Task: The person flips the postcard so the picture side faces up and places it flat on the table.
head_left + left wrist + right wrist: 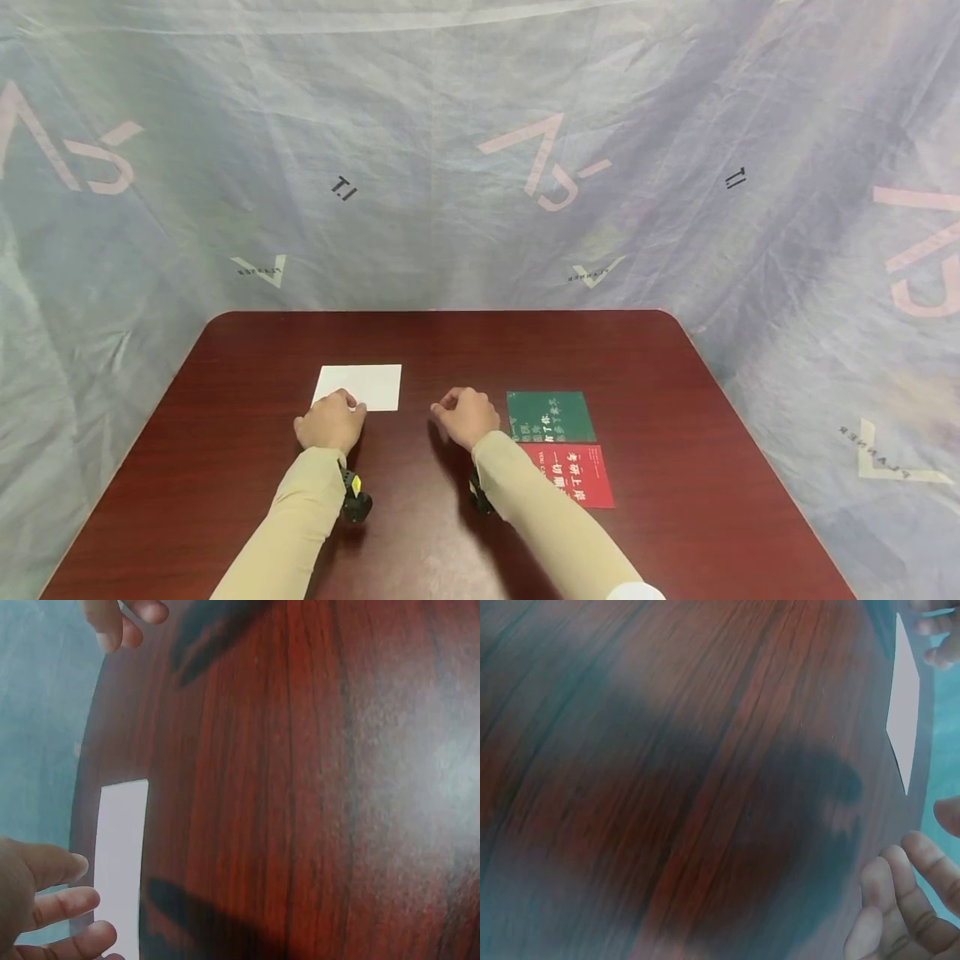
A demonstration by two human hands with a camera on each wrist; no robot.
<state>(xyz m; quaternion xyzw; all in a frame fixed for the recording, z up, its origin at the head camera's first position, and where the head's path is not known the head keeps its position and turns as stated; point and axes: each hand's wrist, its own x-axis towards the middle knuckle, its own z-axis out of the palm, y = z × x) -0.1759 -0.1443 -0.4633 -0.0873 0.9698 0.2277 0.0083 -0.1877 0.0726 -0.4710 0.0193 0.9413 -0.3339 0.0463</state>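
Observation:
A white rectangular card [367, 385], blank on its upper face, lies on the left part of the table. My left hand [332, 421] is over its near left corner. In the left wrist view the fingers of that left hand [56, 904] are loosely bent with gaps between them, and nothing is held; whether they touch the card cannot be told. My right hand [467, 417] hovers above the table between the white card and a green card [558, 415]. In the right wrist view this right hand [907, 900] has loosely curved fingers, holding nothing.
A red card [588, 479] with white printed characters lies just nearer than the green one, partly covered by my right sleeve [547, 517]. The dark red wooden table [450, 342] ends at a grey printed cloth [420, 208] hanging behind and at the sides.

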